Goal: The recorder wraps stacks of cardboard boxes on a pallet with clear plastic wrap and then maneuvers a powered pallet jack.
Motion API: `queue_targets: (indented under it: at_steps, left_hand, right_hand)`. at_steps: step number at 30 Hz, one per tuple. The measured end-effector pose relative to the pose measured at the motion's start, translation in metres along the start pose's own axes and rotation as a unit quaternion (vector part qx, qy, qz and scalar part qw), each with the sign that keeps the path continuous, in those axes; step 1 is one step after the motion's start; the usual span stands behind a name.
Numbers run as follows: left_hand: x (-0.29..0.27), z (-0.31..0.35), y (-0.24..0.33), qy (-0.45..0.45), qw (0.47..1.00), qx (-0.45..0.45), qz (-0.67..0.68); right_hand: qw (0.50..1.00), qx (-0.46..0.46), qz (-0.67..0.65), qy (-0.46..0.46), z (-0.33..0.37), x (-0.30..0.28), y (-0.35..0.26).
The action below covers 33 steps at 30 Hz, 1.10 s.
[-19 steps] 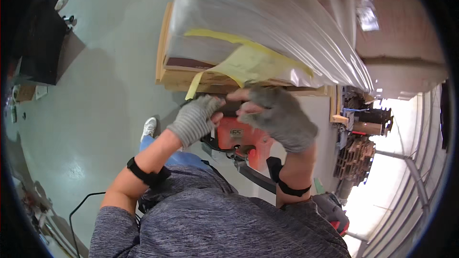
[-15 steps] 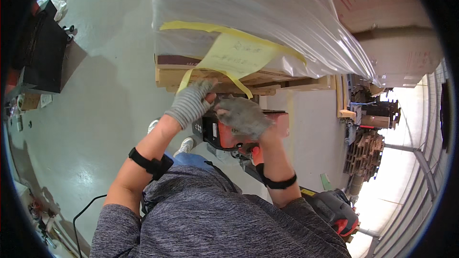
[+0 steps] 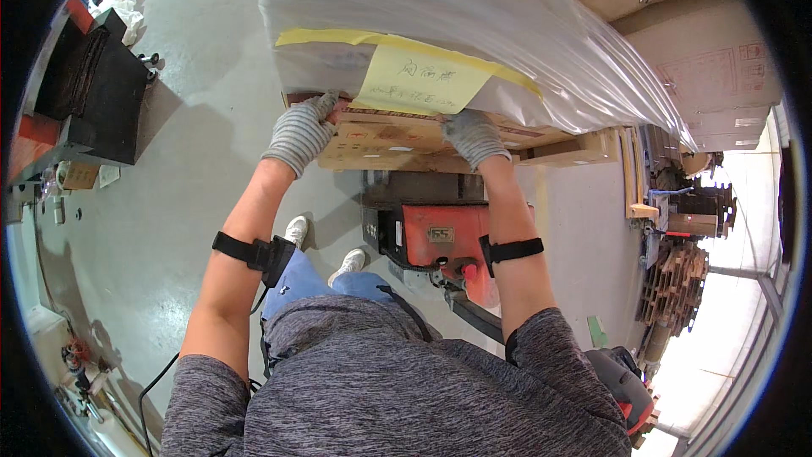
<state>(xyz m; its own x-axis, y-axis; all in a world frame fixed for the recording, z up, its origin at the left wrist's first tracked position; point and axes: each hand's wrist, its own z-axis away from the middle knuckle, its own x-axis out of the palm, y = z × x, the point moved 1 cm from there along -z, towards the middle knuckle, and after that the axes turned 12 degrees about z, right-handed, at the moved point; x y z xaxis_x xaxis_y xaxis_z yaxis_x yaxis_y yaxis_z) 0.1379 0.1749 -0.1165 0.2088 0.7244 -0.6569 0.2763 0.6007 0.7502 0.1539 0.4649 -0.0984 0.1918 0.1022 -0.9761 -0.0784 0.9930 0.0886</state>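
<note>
A yellow handwritten paper sheet lies on the clear plastic film wrapped around a stack of cartons. Yellow tape runs along its top edge. My left hand, in a grey striped knit glove, is closed at the film's lower edge, just left of the sheet's bottom corner; what its fingers pinch is hidden. My right hand, gloved alike, reaches to the sheet's lower right corner, its fingertips out of sight at the film edge. Beneath the film shows a brown carton.
Below the cartons stands a red and black machine body with a handle arm. Large cartons are stacked at right, wooden pallets farther right. A black box-like unit stands at left on the grey floor.
My hands have moved apart and upward, from close together below the sheet to its two lower corners. The loose tape strips hanging from the sheet's bottom are no longer visible.
</note>
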Motion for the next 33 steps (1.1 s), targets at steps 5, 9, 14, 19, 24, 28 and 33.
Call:
queue_targets:
  at_steps: [5,9,14,19,24,28,33]
  left_hand:
    - [-0.02,-0.003,-0.021,0.045,0.996,-0.038,0.06]
    - [-0.046,0.012,-0.04,0.035,0.976,-0.192,0.094]
    - [-0.05,0.032,-0.08,0.168,0.93,-0.235,0.228]
    - [-0.034,0.018,-0.104,0.208,0.848,-0.187,0.451]
    - [-0.052,-0.013,-0.079,0.128,0.75,-0.205,0.616]
    - [-0.049,-0.032,-0.082,0.061,0.746,-0.189,0.636]
    - [-0.084,-0.038,-0.073,0.098,0.91,0.025,0.403]
  right_hand:
    - [1.0,0.019,0.018,-0.005,-0.006,0.016,0.038]
    - [0.993,0.084,0.076,-0.035,0.009,0.053,0.065]
    - [0.992,-0.014,0.064,-0.108,0.065,0.07,0.045]
    - [0.965,0.01,-0.007,-0.261,0.116,0.041,-0.056]
    - [0.955,-0.274,0.032,-0.107,0.124,0.051,-0.116]
    - [0.945,0.051,-0.221,-0.238,0.077,0.0,-0.22]
    - [0.936,0.016,-0.224,-0.27,0.049,-0.018,-0.279]
